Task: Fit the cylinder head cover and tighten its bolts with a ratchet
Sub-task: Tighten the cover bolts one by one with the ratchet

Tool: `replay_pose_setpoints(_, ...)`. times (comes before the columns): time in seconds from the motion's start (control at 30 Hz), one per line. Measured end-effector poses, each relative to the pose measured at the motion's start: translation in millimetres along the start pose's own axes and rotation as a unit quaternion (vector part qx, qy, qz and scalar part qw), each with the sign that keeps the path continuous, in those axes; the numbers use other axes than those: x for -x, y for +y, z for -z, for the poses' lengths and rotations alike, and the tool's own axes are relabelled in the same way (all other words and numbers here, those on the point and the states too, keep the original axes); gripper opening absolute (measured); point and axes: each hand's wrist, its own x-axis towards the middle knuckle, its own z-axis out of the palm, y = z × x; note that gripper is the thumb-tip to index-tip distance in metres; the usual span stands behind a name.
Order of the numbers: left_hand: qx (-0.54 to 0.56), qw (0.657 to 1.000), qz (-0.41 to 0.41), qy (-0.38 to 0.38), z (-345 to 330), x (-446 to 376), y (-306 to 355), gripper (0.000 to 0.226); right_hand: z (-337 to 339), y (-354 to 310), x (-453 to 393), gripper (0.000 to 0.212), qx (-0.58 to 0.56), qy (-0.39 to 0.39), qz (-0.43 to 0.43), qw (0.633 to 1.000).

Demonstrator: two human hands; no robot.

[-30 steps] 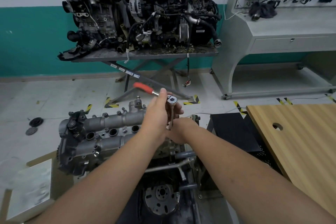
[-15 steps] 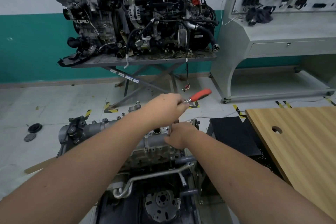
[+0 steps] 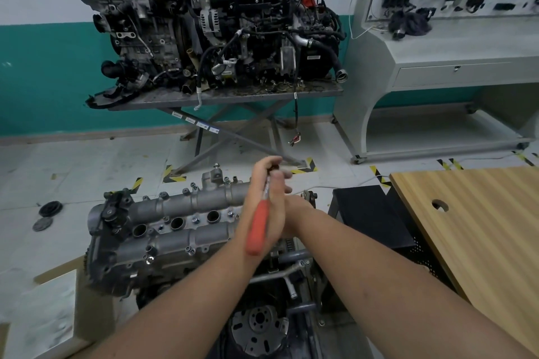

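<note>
- I see a big dark engine [image 3: 215, 23] full of hoses and a red strap, sitting on a grey metal scissor table [image 3: 227, 96] against the teal and white wall.
- To my right stands a pale grey cabinet [image 3: 437, 67] with a board of small black parts, and nearer me a wooden tabletop [image 3: 481, 227] with straight grain and one round hole.
- Below me is the cylinder head cover [image 3: 163, 227], rough cast grey metal, two long rounded humps with three round wells between them and small bolt heads along its edges; it sits on top of the engine block.
- My left hand [image 3: 264, 201] is curled round the ratchet [image 3: 259, 221], fingers closed at its head end, right over the cover's right end.
- The ratchet has a shiny steel shank and a smooth orange-red grip that points back toward me along my left wrist.
- My right hand [image 3: 294, 213] is tucked behind the left one just beside the cover's end; I cannot tell how its fingers lie or whether it holds anything.
- Two flat black discs [image 3: 46, 214] lie on the pale floor, well to the left.
</note>
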Motion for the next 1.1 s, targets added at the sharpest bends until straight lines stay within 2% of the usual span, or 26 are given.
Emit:
replay_pose_setpoints(0.03, 0.033, 0.997, 0.028, 0.065, -6.7, -1.2, -3.3, 0.036, 0.0, 3.9, -6.0, 0.031, 0.096, -0.006, 0.023, 0.995)
replay_pose_setpoints(0.07, 0.048, 0.992, 0.076, 0.085, -8.8, -1.2, -1.3, 0.041, 1.6, 2.0, -1.0, 0.025, 0.118, -0.022, 0.019, 0.993)
replay_pose_setpoints(0.13, 0.057, 0.985, 0.158, 0.047, -1.8, -10.3, -3.3, 0.048, 0.7, 1.9, -4.1, 0.016, 0.183, -0.032, 0.028, 0.982)
replay_pose_setpoints(0.23, 0.084, 0.980, 0.176, 0.037, 12.6, -27.2, 1.9, 0.034, 0.8, -2.8, -4.6, 0.026, 0.222, -0.035, 0.042, 0.974)
replay_pose_setpoints(0.3, 0.057, 0.984, 0.171, 0.004, 17.3, -32.1, 2.6, 0.031, 0.4, -1.9, -7.8, 0.036, 0.235, -0.035, 0.042, 0.970)
replay_pose_setpoints(0.47, -0.007, 0.972, 0.211, -0.100, 29.8, -40.9, 14.0, 0.030, 2.7, 0.8, -5.9, 0.032, 0.225, -0.013, 0.027, 0.974)
replay_pose_setpoints(0.57, -0.065, 0.954, 0.239, -0.170, 33.0, -47.4, 26.4, 0.030, 5.7, -0.1, -1.4, 0.036, 0.218, -0.019, 0.035, 0.975)
replay_pose_setpoints(0.67, -0.189, 0.918, 0.256, -0.239, 32.1, -56.2, 46.7, 0.026, 7.6, -2.3, 1.4, 0.043, 0.242, -0.033, 0.051, 0.968)
replay_pose_setpoints(0.73, -0.324, 0.876, 0.210, -0.289, 27.6, -58.8, 58.5, 0.022, 7.6, -4.3, 2.1, 0.044, 0.276, -0.041, 0.059, 0.959)
replay_pose_setpoints(0.77, -0.418, 0.840, 0.153, -0.308, 24.5, -60.4, 62.4, 0.022, 7.8, -5.9, 3.4, 0.043, 0.289, -0.044, 0.060, 0.954)
replay_pose_setpoints(0.83, -0.592, 0.738, 0.011, -0.323, 18.3, -62.1, 64.6, 0.025, 5.6, -5.7, 1.6, 0.039, 0.280, -0.037, 0.061, 0.957)
replay_pose_setpoints(0.9, -0.688, 0.642, -0.109, -0.320, 17.8, -58.5, 58.8, 0.030, 4.2, -3.8, 0.1, 0.037, 0.264, -0.026, 0.054, 0.963)
replay_pose_setpoints(0.93, -0.710, 0.605, -0.177, -0.315, 19.6, -54.3, 53.2, 0.032, 3.7, -3.0, -2.6, 0.039, 0.264, -0.017, 0.055, 0.963)
replay_pose_setpoints(0.97, -0.709, 0.583, -0.260, -0.301, 23.8, -49.9, 45.0, 0.035, 2.6, -0.8, 0.3, 0.041, 0.262, -0.010, 0.071, 0.962)
replay_pose_setpoints(1.0, -0.680, 0.588, -0.338, -0.280, 29.5, -43.5, 36.3, 0.038, 2.9, -0.3, 3.1, 0.042, 0.248, -0.001, 0.080, 0.965)
replay_pose_setpoints(1.03, -0.636, 0.614, -0.395, -0.249, 36.3, -36.6, 27.6, 0.042, 3.3, 0.3, 5.2, 0.042, 0.211, 0.010, 0.091, 0.973)
replay_pose_setpoints(1.07, -0.585, 0.664, -0.420, -0.199, 42.7, -32.1, 18.3, 0.046, 3.8, -1.1, 9.6, 0.039, 0.161, 0.013, 0.094, 0.982)
replay_pose_setpoints(1.1, -0.523, 0.738, -0.399, -0.155, 45.4, -28.6, 10.3, 0.050, 3.8, -1.3, 9.4, 0.036, 0.112, 0.010, 0.095, 0.989)
